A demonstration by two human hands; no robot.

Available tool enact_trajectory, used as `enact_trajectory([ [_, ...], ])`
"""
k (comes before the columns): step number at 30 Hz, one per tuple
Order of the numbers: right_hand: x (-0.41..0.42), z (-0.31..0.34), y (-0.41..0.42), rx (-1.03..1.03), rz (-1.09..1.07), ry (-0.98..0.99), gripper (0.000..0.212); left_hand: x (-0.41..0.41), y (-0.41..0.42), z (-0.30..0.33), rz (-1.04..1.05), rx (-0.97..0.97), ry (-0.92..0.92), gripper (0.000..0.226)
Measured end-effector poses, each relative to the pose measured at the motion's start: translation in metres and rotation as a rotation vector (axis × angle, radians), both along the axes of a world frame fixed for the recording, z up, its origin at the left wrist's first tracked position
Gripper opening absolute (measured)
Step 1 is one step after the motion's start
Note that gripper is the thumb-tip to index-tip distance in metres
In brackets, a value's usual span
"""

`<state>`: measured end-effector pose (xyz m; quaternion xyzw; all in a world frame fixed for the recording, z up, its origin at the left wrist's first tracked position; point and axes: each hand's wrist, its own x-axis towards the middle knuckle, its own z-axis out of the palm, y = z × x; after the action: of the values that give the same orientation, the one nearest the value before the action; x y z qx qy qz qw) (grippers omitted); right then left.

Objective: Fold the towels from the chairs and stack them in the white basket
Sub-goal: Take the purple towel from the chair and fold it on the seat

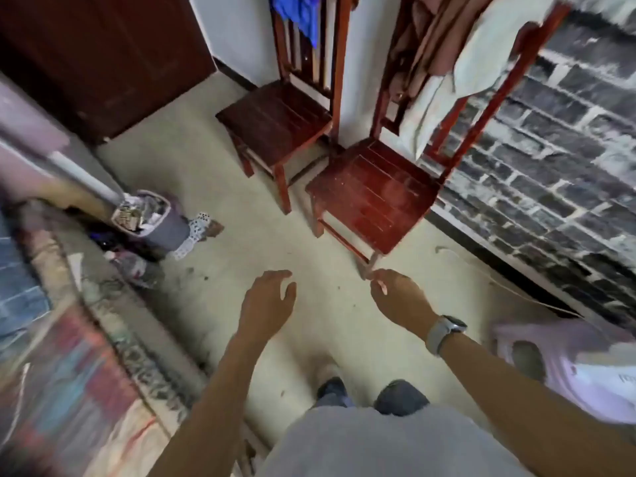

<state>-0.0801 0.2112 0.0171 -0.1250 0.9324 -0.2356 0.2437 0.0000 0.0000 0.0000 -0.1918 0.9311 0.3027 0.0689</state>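
Two red wooden chairs stand ahead of me. Over the back of the left chair [282, 118] hangs a blue towel [299, 12]. The right chair [375, 187] carries a brown towel [423, 46] and a pale cream towel [457, 84] over its back. Both seats are bare. My left hand [268, 301] hovers above the floor with fingers apart, holding nothing. My right hand [395, 297], a watch on its wrist, is loosely curled and empty, just in front of the right chair's front leg. A white basket [585, 366] sits at the lower right, blurred.
A small grey bin [155, 218] full of rubbish stands on the floor at the left, next to a patterned bed edge [69, 356]. A dark wooden cabinet [103, 56] fills the upper left. A dark brick wall [568, 149] runs along the right.
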Motion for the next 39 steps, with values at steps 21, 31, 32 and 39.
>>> enact_trajectory([
  [21, -0.372, -0.016, -0.332, -0.045, 0.087, -0.082, 0.032, -0.349, -0.313, 0.003, 0.174, 0.049, 0.016, 0.034],
  [31, -0.534, 0.021, -0.426, -0.096, -0.153, 0.037, 0.031, -0.569, -0.419, 0.022, -0.099, 0.103, -0.01, 0.034],
  [32, -0.549, 0.022, -0.432, -0.1, -0.215, 0.065, 0.03, -0.593, -0.427, 0.022, -0.144, 0.116, -0.018, 0.035],
  [39, -0.662, 0.072, -0.456, -0.155, -0.748, 0.449, 0.029, -0.754, -0.452, 0.055, -0.488, 0.082, 0.273, 0.029],
])
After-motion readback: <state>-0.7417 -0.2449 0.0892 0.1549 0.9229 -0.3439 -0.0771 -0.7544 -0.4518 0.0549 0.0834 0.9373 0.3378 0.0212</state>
